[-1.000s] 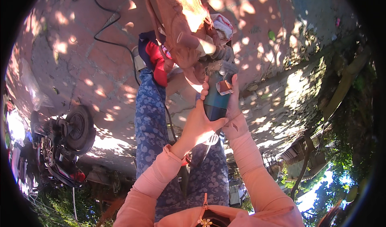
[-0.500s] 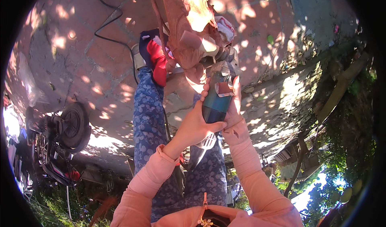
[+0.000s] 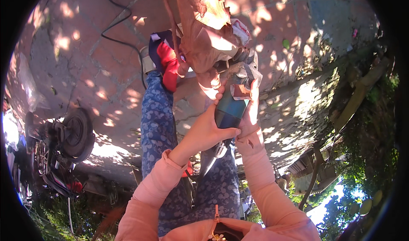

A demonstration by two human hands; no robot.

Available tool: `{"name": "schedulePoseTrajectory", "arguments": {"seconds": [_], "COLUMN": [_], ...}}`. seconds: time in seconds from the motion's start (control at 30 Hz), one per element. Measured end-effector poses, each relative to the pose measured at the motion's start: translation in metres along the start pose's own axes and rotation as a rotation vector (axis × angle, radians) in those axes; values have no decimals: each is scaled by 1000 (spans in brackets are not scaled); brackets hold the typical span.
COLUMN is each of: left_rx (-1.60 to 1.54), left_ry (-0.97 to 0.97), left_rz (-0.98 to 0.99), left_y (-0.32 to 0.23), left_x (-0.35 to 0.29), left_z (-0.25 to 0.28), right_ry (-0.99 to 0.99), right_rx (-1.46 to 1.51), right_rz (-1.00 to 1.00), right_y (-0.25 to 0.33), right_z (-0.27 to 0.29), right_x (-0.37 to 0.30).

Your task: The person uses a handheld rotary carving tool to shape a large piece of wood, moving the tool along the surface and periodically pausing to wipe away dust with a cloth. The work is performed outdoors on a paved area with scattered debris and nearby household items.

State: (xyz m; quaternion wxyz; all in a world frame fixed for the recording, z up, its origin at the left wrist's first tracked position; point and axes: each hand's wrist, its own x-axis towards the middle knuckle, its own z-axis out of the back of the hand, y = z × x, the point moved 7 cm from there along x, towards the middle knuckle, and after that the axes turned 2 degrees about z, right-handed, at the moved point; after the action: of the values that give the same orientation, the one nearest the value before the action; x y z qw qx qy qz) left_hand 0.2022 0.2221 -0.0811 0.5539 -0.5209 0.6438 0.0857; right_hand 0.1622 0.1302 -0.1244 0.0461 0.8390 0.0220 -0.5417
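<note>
Both my hands hold a blue-green power tool that looks like an angle grinder [image 3: 232, 114], between my knees. My left hand [image 3: 208, 128] wraps its body from the left, thumb across the rear. My right hand [image 3: 252, 111] grips the right side, its fingers largely hidden behind the tool. A torn patch of brown sheet [image 3: 240, 92] sits on the tool's body. The grinder's head [image 3: 247, 66] points away from me, close to the lower end of a reddish-brown carved wood piece [image 3: 202, 40]. Whether they touch, I cannot tell.
Red and dark blue cloth [image 3: 167, 64] lies left of the wood. A black cord [image 3: 123, 45] runs across the paved floor [image 3: 98, 62]. A wheeled machine [image 3: 76, 134] stands at the left. Branches and leaves [image 3: 362, 96] line the right side.
The grinder has rolled a little in my hands, and its head has shifted slightly right. The wood's lower end looks slightly shifted too. Both hands keep their hold.
</note>
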Motion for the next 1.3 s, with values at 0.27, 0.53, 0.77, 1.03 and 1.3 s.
{"name": "schedulePoseTrajectory", "arguments": {"seconds": [0.27, 0.53, 0.77, 1.03, 1.3], "left_rx": [-5, -26, -49, 60, 137], "left_ry": [43, 74, 44, -8, -67], "left_rz": [46, 40, 63, 32, 104], "left_y": [-5, -13, 13, -21, 5], "left_x": [11, 20, -1, 26, 6], "left_z": [9, 5, -4, 1, -16], "right_ry": [16, -13, -20, 67, 113], "right_rx": [62, 61, 5, 118, 194], "right_rz": [21, 65, -10, 18, -123], "right_y": [0, 13, -6, 18, -1], "right_z": [-10, -9, 9, 2, 16], "right_x": [12, 15, -3, 26, 5]}}
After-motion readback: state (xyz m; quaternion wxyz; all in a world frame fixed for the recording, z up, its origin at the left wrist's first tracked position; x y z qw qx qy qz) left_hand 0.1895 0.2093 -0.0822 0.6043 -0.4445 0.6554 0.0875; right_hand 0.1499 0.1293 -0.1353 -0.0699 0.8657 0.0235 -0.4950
